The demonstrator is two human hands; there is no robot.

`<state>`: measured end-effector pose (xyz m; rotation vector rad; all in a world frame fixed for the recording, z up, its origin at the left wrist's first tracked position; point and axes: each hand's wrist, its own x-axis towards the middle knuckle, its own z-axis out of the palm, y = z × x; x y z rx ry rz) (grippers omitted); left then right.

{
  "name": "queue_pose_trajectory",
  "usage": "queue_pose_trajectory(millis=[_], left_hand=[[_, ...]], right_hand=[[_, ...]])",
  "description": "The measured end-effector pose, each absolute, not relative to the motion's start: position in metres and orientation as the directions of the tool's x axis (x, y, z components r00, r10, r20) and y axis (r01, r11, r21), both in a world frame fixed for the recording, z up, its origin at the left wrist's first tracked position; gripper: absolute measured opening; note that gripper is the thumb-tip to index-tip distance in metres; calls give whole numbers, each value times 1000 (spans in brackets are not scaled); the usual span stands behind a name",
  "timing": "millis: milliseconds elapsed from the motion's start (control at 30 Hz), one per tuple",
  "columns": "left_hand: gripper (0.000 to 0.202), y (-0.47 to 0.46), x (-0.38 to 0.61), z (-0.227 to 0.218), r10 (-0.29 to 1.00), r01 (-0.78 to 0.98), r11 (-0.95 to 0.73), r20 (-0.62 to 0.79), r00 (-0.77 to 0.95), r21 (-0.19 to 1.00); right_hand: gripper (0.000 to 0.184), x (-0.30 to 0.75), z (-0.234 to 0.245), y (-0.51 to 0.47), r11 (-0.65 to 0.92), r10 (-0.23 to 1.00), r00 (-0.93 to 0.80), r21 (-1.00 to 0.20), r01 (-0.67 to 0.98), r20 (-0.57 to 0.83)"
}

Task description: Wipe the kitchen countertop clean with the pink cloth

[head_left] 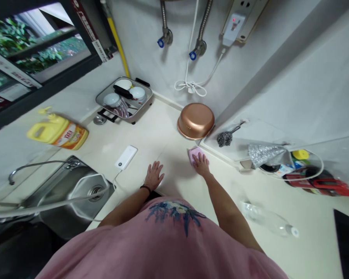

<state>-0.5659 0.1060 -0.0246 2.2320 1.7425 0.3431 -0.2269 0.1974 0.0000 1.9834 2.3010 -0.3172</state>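
My left hand [154, 176] lies flat on the pale countertop [163, 149] near its front edge, fingers spread and holding nothing. Under my right hand [201, 164] is a folded pink cloth [192, 155], pressed against the counter by my fingers close to the wall ledge. Just beyond the cloth, a copper-coloured pot [196, 121] rests upside down. A white power bank [126, 157] with a cable attached lies to the left of my left hand.
At the left are a steel sink [84, 176] and a yellow detergent jug [58, 131]. An electric pan [139, 112] with bowls stands at the back corner. To the right are a clear plastic bottle [267, 219], a steel scrubber [224, 139] and a black cooktop [347, 240].
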Motion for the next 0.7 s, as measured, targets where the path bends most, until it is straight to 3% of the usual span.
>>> queue_pose_trajectory(millis=[133,433,567,700], left_hand=[[57,106,-567,-26,971,904,-227,7,241,364],[56,106,-568,-31,968,901,-238,14,251,363],[57,106,-568,-31,968,903,-240,17,251,357],[57,106,-568,-31,970,898,-237,32,242,372]], right_hand=[[59,-249,1,192,137,972,-159,-129,982,-175],[56,-305,-16,51,601,743,-648,-257,757,-168],[53,-298,-12,60,635,692,-696,-295,714,-192],[55,-283,-2,121,502,815,-543,-222,836,-203]])
